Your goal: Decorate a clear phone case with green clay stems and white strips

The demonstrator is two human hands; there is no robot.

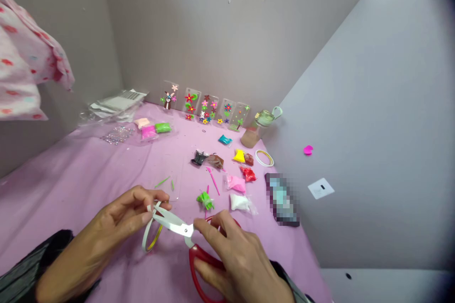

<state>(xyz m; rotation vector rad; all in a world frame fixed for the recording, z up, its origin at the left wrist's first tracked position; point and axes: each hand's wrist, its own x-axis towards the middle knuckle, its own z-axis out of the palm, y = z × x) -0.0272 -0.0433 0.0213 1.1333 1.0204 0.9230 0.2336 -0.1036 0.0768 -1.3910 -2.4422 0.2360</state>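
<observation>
My left hand [121, 220] pinches the end of a narrow white tape roll [145, 236], whose ring, yellow on the inside, hangs below the fingers. In my right hand [238, 251] is a pair of scissors [170, 221] with red handles and pale blades. The blades are parted, and their tips reach the tape at my left fingertips; whether they touch it I cannot tell. Just beyond my left hand, a clear flat sheet [174, 163] lies on the table with thin green strips [162, 182] on it.
Clay packets, such as white [240, 202], pink [236, 183] and green [205, 200], lie ahead on the pink cloth [117, 170]. A pink tool [213, 181] lies among them. Decorated clear cases [208, 109] lean on the wall, beside a jar [251, 135]. Another tape roll [265, 158] and a phone [282, 199] lie right.
</observation>
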